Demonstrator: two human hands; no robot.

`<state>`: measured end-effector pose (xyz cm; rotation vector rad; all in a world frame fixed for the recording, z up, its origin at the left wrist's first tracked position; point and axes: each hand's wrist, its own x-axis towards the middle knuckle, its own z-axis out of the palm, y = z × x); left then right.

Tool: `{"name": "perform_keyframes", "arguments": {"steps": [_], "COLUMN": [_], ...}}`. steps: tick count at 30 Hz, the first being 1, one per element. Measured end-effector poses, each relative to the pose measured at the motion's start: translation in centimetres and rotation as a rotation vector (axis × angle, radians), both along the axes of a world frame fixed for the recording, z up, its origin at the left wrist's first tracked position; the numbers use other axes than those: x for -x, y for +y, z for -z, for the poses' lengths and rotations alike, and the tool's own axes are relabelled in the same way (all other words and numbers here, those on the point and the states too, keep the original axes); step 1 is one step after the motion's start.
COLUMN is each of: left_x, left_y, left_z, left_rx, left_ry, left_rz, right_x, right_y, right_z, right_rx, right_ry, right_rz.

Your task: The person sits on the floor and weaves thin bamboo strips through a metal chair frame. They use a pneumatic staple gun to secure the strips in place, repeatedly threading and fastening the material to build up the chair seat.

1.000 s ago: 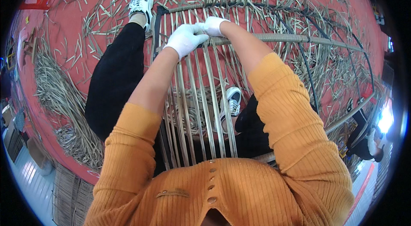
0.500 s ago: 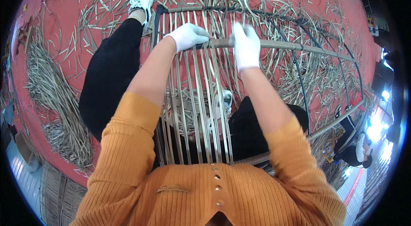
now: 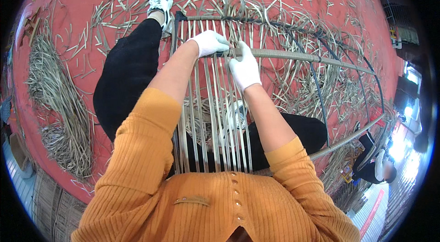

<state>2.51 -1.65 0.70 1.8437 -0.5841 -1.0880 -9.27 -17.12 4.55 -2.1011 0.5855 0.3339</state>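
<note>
Gripping 1 wrapped bar point(image 3: 293, 55): 2 gloved hands, left hand point(image 3: 210, 42), right hand point(image 3: 245, 68), apparently.

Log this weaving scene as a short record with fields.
left hand: gloved left hand grips the wrapped crossbar
right hand: gloved right hand pinches a strip at the crossbar
work: upright cane strips on a dark frame
floor: red mat strewn with cane scraps
nearby: another person at lower right

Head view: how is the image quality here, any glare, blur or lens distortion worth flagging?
Head view: strong fisheye bending, black corners; the wrapped rail curves toward the rim. Bright glare washes the right edge. Gloved left hand and right hand are sharp, evenly lit, shadows soft; the person at the rim is small and smeared.
</note>
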Motion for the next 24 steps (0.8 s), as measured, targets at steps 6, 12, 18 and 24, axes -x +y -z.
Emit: {"name": "perform_keyframes", "arguments": {"steps": [6, 12, 18, 24], "left_x": [0.1, 0.1, 1.0, 1.1], "left_y": [0.0, 0.2, -0.5, -1.5], "left_z": [0.4, -0.4, -1.1, -1.0], "left_rx": [0.030, 0.046, -0.084, -0.108], "left_ry": [0.061, 0.144, 0.126, -0.039], "left_rz": [-0.059, -0.092, -0.186, -0.157], "right_x": [3.4, -3.9, -10.0, 2.7], "right_y": [-1.3, -2.2, -3.2, -3.3], "right_z": [0.2, -3.3, 0.6, 6.3], "right_rx": [-0.842, 0.676, 0.507, -0.250], "right_ry": [-0.037, -0.439, -0.350, -0.050], "right_rz": [0.226, -0.510, -0.464, 0.526]}}
